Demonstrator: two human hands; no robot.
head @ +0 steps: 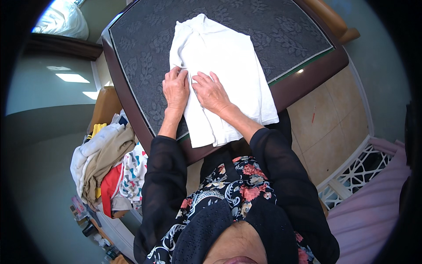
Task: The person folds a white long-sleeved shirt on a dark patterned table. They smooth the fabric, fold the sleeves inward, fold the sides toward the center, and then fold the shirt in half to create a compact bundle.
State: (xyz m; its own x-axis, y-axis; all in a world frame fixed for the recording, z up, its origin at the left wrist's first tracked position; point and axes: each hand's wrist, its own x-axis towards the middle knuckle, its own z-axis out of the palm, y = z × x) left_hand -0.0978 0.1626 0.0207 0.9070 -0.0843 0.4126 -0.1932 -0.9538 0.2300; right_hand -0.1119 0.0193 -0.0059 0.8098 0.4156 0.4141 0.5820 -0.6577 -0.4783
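Note:
A white long-sleeved garment (227, 62) lies on the dark tabletop, its collar end pointing away from me and its lower edge hanging over the near table edge. One sleeve runs down its left side towards me. My left hand (176, 88) touches that left side, thumb and fingertips at a small crease in the cloth; whether it pinches the fabric is unclear. Just to the right, my right hand (212, 93) rests on the garment with its fingers bent and slightly apart, palm down.
A dark leaf-patterned cover (141, 66) lies within the brown table rim (306, 81). At left, a pile of clothes (105, 158) sits on a tan chair (105, 107). Another tan chair (333, 19) stands at the far right. A white lattice panel (359, 171) and pink cloth (366, 214) are at lower right.

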